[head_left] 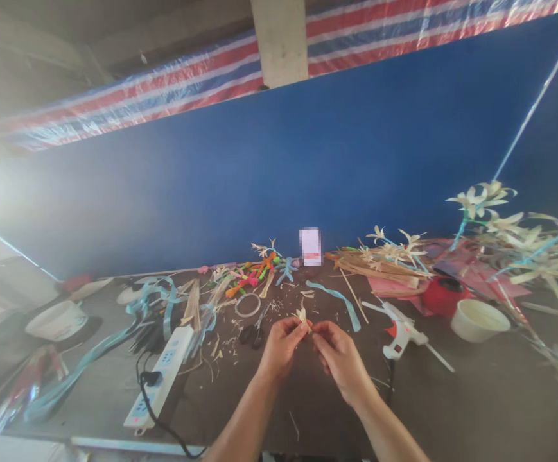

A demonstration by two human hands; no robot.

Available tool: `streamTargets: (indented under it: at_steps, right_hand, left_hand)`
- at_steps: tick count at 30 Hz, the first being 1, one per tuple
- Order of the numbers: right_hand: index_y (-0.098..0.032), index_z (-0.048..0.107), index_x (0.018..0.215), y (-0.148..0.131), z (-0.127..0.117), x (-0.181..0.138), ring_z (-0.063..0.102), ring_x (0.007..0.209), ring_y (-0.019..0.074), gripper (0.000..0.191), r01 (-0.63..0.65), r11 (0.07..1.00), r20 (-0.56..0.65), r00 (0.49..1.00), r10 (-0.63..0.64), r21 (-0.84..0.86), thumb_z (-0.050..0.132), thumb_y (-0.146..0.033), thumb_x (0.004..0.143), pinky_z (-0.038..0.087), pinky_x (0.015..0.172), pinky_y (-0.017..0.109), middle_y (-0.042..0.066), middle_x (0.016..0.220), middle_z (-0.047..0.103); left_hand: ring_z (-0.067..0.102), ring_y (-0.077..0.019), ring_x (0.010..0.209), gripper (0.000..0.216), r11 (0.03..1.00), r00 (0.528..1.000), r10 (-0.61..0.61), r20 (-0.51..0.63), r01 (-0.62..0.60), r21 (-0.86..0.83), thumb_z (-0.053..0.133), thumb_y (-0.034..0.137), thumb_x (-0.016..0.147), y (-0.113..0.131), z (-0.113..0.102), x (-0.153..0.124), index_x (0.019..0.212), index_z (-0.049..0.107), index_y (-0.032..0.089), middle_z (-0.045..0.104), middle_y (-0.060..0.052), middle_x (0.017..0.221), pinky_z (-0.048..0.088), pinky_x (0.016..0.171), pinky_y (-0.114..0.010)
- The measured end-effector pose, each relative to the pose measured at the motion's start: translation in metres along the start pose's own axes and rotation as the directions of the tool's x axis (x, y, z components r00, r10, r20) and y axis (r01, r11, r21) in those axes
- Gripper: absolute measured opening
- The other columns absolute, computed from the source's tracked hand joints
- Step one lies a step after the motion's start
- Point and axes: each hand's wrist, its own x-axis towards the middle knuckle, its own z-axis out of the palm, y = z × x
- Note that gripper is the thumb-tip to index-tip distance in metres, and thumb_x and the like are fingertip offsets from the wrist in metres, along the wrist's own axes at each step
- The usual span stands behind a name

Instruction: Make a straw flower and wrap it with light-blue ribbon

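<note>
Both my hands meet over the middle of the dark table. My left hand pinches a small pale straw piece that sticks up between its fingertips. My right hand is closed in a pinch against the same piece from the right. Black scissors lie just left of my left hand, beside a clear tape ring. A white and red glue gun lies to the right of my right hand.
A white power strip with a black cable lies front left, amid light blue ribbons. Straw flowers, a straw bundle, a white cup and a red container sit right. A white bowl stands far left. A blue wall rises behind.
</note>
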Motion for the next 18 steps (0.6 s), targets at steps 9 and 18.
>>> streamTargets:
  at_steps: [9, 18]
  right_hand:
    - [-0.019, 0.047, 0.080, 0.007, 0.004, 0.004, 0.030, 0.036, 0.0031, 0.024, 0.002, 0.995, -0.008, 1.000, -0.001, 0.095, 0.056, -0.040, 0.072, 0.019, 0.033, 0.015, -0.008, 0.053, 0.042]
    - [-0.018, 0.048, 0.084, 0.009, 0.007, 0.006, 0.031, 0.038, 0.0036, 0.030, 0.012, 0.989, -0.018, 1.000, -0.010, 0.148, 0.058, -0.043, 0.070, 0.021, 0.035, 0.015, -0.006, 0.056, 0.045]
  left_hand:
    - [0.051, -0.0124, 0.053, 0.024, 1.000, 1.000, -0.001, -0.005, 0.001, 0.007, 0.065, 0.035, 0.063, 0.004, 0.000, -0.002, 0.069, 0.065, 0.012, 0.059, -0.003, 0.059, 0.037, 0.053, -0.023]
    - [0.052, -0.0133, 0.052, 0.024, 1.000, 1.000, -0.007, 0.024, 0.008, -0.026, 0.064, 0.035, 0.064, 0.007, 0.003, -0.001, 0.072, 0.066, 0.012, 0.058, -0.002, 0.055, 0.039, 0.054, -0.024]
